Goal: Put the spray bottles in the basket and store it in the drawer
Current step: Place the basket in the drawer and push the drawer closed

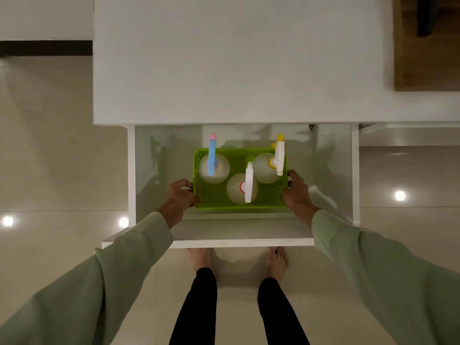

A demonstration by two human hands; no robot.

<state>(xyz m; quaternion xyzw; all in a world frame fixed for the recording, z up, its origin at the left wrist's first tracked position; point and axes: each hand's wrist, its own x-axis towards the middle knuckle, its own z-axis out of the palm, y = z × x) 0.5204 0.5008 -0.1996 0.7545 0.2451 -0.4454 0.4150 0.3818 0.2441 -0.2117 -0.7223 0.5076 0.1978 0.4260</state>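
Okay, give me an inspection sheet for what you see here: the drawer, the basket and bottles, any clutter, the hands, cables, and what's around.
Surface: white drawer pulled open under a white countertop; its inside is bare apart from the basket.
Job's things: green basket inside the drawer, holding three upright spray bottles: blue-headed bottle at left, white-headed bottle in the middle, yellow-tipped bottle at right.
Clutter: nothing seen.
Grippers: left hand grips the basket's left end; right hand grips its right end. Whether the basket rests on the drawer bottom cannot be told.
Cables: nothing seen.
Surroundings: glossy tiled floor with light reflections; the person's bare feet stand in front of the drawer.
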